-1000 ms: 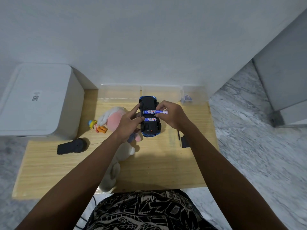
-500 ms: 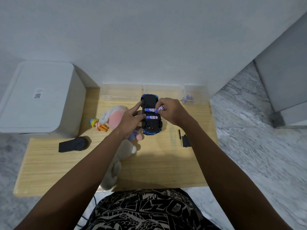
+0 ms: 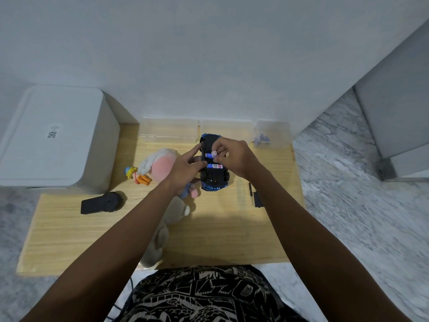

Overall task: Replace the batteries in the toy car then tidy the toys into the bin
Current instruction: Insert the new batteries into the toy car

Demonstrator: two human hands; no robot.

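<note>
A blue and black toy car (image 3: 214,180) lies upside down on the wooden table (image 3: 220,228), its battery bay open. One blue-and-white battery (image 3: 214,166) lies flat in the bay. My right hand (image 3: 234,159) pinches a second battery (image 3: 211,154), tilted with its right end raised out of the bay. My left hand (image 3: 185,169) holds the car's left side steady. A pink and white plush toy (image 3: 157,165) lies left of the car, partly under my left arm.
Two clear plastic bins (image 3: 169,132) stand at the table's back edge, and a smaller clear box (image 3: 272,133) sits at the back right. A black remote (image 3: 101,203), a small yellow figure (image 3: 131,171), a black battery cover and a screwdriver (image 3: 255,197) lie on the table. A white box (image 3: 51,135) stands left.
The battery in my right hand has tipped from lying level across the bay to standing tilted with its left end down in the bay. My left hand stayed on the car.
</note>
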